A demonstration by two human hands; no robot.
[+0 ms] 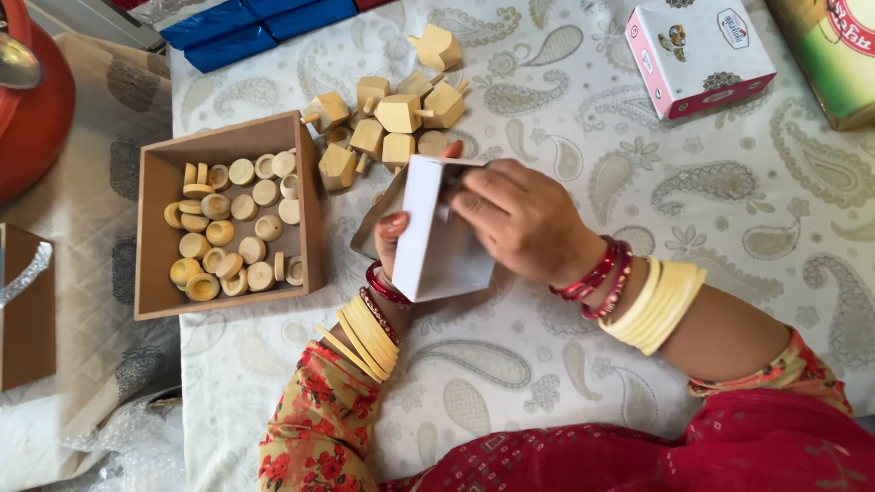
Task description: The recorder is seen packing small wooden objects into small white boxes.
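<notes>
Two hands: both hold one small white cardboard box just above the tabletop, near the middle of the view.
Left hand: mostly hidden beneath and behind the box; its fingers curl up under the lower left side and cradle it, with only the fingertips and part of the palm showing.
Right hand: lies over the right side of the box, fingers pressed together against the upper right edge, pinching a flap or wall of the card.
White box: tilted, its plain broad face turned up toward the camera, held between the two hands, with a greyish open flap showing at its left.
Wrists: red and yellow bangles on the right, the same colours on the left; floral sleeves below.
Wooden spinning tops: a loose heap of pale pieces on the tabletop, just beyond the box, the nearest ones close to its top edge.
Brown open tray: to the left of the left hand, apart from it, holding many pale round wooden discs.
Pink-and-white printed carton: at the upper right, well apart from the hands.
Blue foil-wrapped packets: at the top edge, beyond the tray.
Cloth: pale paisley pattern covers the tabletop.
</notes>
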